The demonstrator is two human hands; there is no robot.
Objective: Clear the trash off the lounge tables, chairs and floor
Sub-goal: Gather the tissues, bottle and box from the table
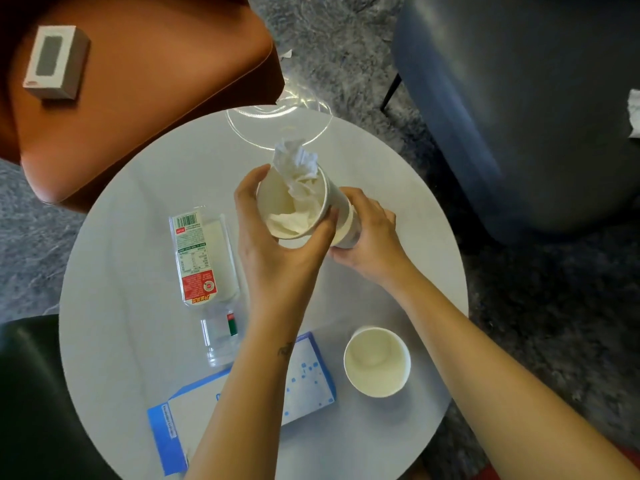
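Over round table (138,271) | left hand (277,251) gripped paper cup (277,199) at rim, right hand (370,233) clasped its base | tissue (298,161) sat stuffed inside, seemingly to bundle trash for one carry

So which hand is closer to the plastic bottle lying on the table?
Left. The left hand grips the paper cup right beside the bottle; the right hand holds the cup's far side, away from it.
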